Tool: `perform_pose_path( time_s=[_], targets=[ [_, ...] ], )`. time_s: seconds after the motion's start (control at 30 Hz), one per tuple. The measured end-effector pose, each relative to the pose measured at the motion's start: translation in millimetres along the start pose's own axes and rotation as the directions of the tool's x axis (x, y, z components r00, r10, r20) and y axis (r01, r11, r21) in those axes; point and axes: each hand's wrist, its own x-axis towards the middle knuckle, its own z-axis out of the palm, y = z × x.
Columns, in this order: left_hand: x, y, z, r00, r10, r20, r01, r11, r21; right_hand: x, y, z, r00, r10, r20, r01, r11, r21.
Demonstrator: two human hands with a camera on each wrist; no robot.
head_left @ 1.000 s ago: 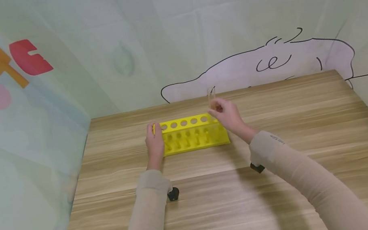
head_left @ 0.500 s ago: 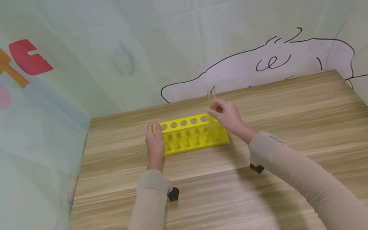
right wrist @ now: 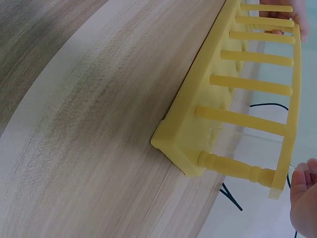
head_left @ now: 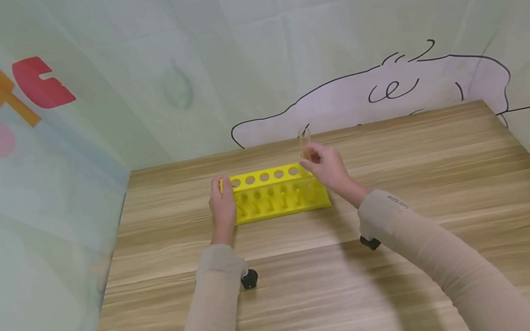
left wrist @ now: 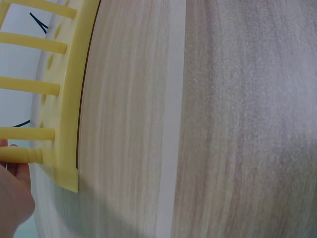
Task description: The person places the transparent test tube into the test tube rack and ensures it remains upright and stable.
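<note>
A yellow test tube rack (head_left: pixel 273 182) stands upright on the wooden table, a row of round holes along its top plate. My left hand (head_left: pixel 222 205) grips the rack's left end; in the left wrist view its fingers (left wrist: pixel 22 173) are by the end post. At the right end, my right hand (head_left: pixel 330 168) pinches a clear test tube (head_left: pixel 305 138) between thumb and fingers. Its upper part sticks up above the hand. Lower down, in the right wrist view, the see-through tube (right wrist: pixel 252 146) runs inside the rack beside the end post. The other holes in sight hold nothing.
Wood-grain table (head_left: pixel 312 311) surrounds the rack, and its far edge meets a printed cloth backdrop (head_left: pixel 244 45). Black wrist camera mounts (head_left: pixel 249 279) sit at both cuffs, low over the tabletop.
The test tube's top stands very slightly lower than before. Both hands and the rack stay almost exactly where they were.
</note>
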Motion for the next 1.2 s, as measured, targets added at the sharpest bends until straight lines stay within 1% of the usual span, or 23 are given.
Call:
perform_pose_path(
  time_s=[0.4, 0.63, 0.87, 1.03, 1.2],
  targets=[
    [-0.7, 0.9, -0.6, 1.000, 0.000, 0.007, 0.000, 1.000, 0.003, 1.6, 0.7, -0.2, 1.000, 0.027, 0.009, -0.028, 1.000, 0.010],
    [-0.1, 0.0, -0.8, 1.000, 0.002, 0.013, -0.002, 1.000, 0.001, 2.3, 0.3, -0.7, 0.998, 0.059, 0.034, -0.059, 0.998, -0.008],
    [0.1, -0.1, -1.5, 1.000, 0.005, 0.015, -0.005, 1.000, -0.004, 3.2, -0.9, -1.2, 0.995, 0.081, 0.051, -0.080, 0.997, -0.006],
    [-0.4, 0.1, -1.8, 1.000, 0.012, 0.014, -0.012, 1.000, -0.008, 3.1, -1.9, -1.4, 0.994, 0.084, 0.063, -0.085, 0.996, 0.004],
    [-0.2, -0.5, -1.8, 1.000, 0.014, 0.020, -0.014, 1.000, -0.010, 3.7, -0.4, -0.7, 0.995, 0.068, 0.069, -0.068, 0.998, 0.002]
  ],
)
